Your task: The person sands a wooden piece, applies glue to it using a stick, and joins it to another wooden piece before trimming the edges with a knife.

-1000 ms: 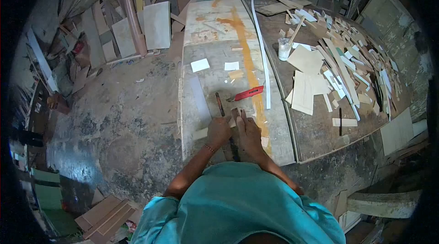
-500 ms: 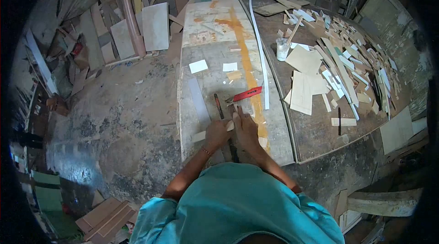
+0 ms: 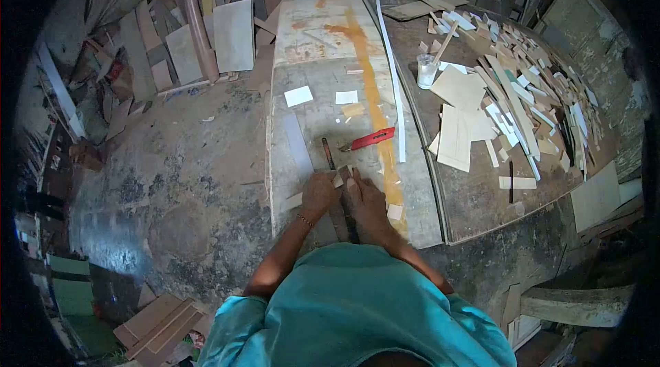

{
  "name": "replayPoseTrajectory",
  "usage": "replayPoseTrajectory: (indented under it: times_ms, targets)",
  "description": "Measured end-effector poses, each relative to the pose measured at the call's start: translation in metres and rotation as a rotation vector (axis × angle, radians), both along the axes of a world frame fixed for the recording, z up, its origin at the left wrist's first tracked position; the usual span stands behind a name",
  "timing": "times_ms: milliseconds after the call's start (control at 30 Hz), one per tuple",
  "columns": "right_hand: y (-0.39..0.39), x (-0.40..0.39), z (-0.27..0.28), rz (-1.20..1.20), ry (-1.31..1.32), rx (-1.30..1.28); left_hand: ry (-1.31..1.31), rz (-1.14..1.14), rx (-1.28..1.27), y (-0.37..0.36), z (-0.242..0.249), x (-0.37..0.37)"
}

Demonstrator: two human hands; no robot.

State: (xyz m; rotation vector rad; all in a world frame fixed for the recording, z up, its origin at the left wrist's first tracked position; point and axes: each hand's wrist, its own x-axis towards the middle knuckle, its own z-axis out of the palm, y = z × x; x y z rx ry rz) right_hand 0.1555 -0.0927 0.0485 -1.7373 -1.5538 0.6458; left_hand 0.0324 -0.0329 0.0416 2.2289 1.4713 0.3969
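Note:
My left hand [image 3: 321,191] is closed round a pale wood strip [image 3: 294,200], whose end sticks out on its left side. My right hand [image 3: 366,200] lies close beside it, its fingers together on a small brown piece [image 3: 345,174] between the two hands. How far the fingers wrap round that piece is hard to make out. A red utility knife [image 3: 372,138] lies just beyond my right hand. Beyond my left hand lies a dark, thin tool [image 3: 327,152]. To the left is a pale grey strip [image 3: 298,147], flat on the workbench [image 3: 285,81].
White pieces [image 3: 298,96] lie farther up the bench. A long white strip [image 3: 391,71] runs along its right side. On the right-hand table [image 3: 474,209] are a plastic cup [image 3: 425,71] with a stick and many wood offcuts. Boards [image 3: 234,37] lean at the back left.
Both hands have shifted slightly, my left a little to the left. The small brown piece between them now shows more, and the pale strip shows less. The knife has stayed in place.

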Motion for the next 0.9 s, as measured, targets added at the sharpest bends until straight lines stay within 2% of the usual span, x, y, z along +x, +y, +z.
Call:
replayPoseTrajectory:
  times_ms: [33, 100, 133, 300, 433, 533, 633, 733, 800, 833, 900]
  targets:
    - [0.005, 0.004, -0.002, -0.031, 0.012, -0.02, 0.029, -0.001, 0.008, -0.003, 0.004, 0.002]
    - [0.019, 0.011, -0.002, -0.098, 0.042, -0.058, 0.023, -0.03, -0.038, -0.001, -0.035, 0.005]
    - [0.016, 0.01, 0.002, -0.089, 0.035, -0.069, 0.02, -0.043, -0.059, -0.002, -0.038, 0.006]
    - [0.004, -0.003, 0.009, -0.059, -0.012, -0.031, 0.007, 0.022, -0.089, 0.0, 0.001, 0.007]
    - [0.018, 0.008, 0.003, -0.088, 0.008, -0.028, -0.015, -0.126, 0.023, -0.009, -0.016, 0.006]
    - [0.02, 0.007, 0.006, -0.086, 0.023, -0.056, 0.005, -0.038, -0.041, -0.008, -0.021, 0.009]
    - [0.005, -0.003, 0.011, -0.055, -0.003, 0.012, -0.076, 0.026, 0.02, 0.001, -0.015, 0.002]
    - [0.013, 0.006, 0.001, -0.028, -0.006, 0.083, -0.086, -0.023, -0.177, -0.002, -0.001, 0.007]
    - [0.025, 0.014, 0.003, -0.047, -0.015, 0.048, -0.116, -0.016, -0.142, 0.0, -0.04, 0.008]
    - [0.025, 0.012, 0.0, -0.066, 0.013, 0.059, -0.132, -0.011, -0.12, 0.001, -0.043, 0.008]
    - [0.02, 0.006, -0.003, -0.102, 0.066, 0.083, 0.063, -0.09, -0.035, 0.006, -0.033, 0.004]
